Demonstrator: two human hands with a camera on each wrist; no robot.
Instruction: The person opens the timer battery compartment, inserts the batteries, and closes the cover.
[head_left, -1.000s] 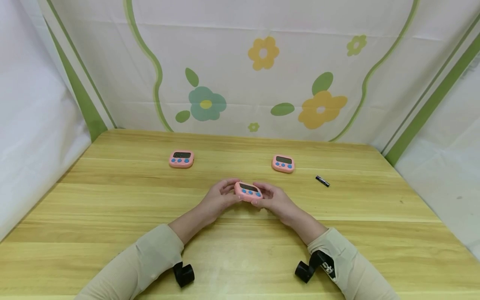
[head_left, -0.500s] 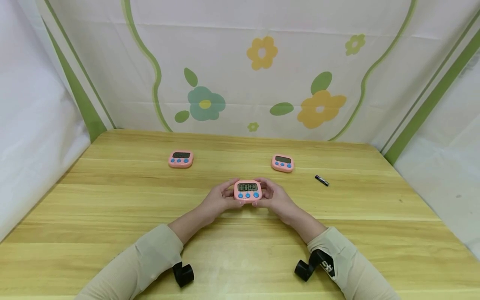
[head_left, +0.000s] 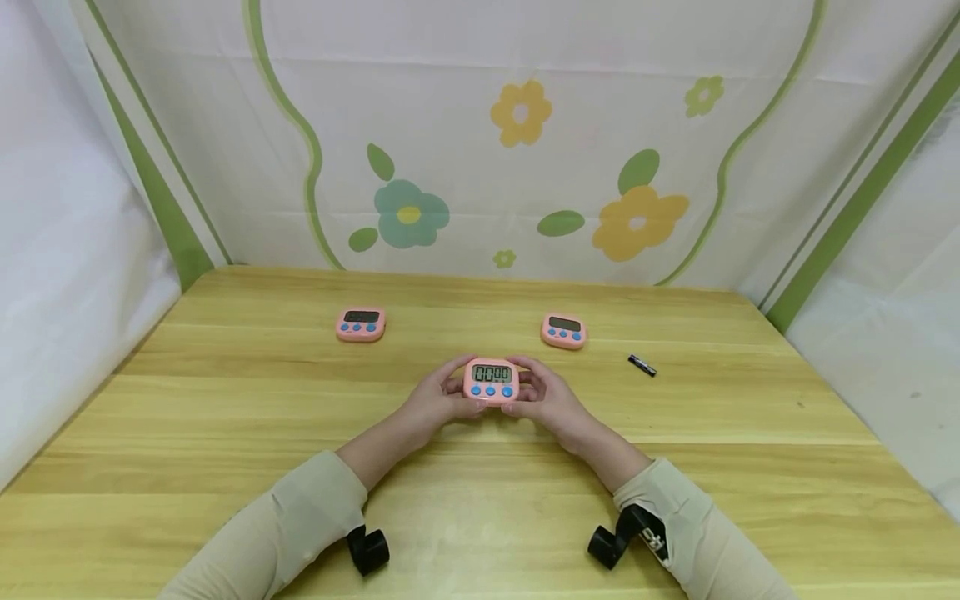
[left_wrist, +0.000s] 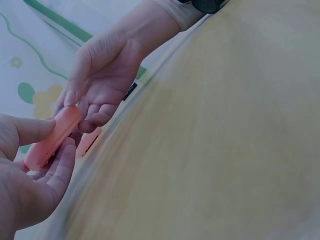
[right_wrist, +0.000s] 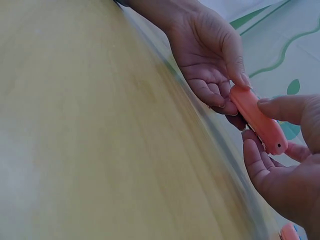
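A pink digital timer with blue buttons faces up toward the head camera, its screen showing zeros. My left hand holds its left end, thumb along the lower edge and fingers behind. On the other end, my right hand grips it the same way. The left wrist view shows the timer edge-on between thumb and fingers. In the right wrist view the pink edge of the timer is pinched by both hands. Its back is mostly hidden by the fingers.
Two more pink timers lie farther back on the wooden table: a left timer and a right timer, both with dark screens. A small dark battery lies to the right. A flowered curtain hangs behind.
The held timer has been turned from a slant to squarely face the head camera, and its digits have become visible. Both hands keep their hold. The head view has tipped slightly.
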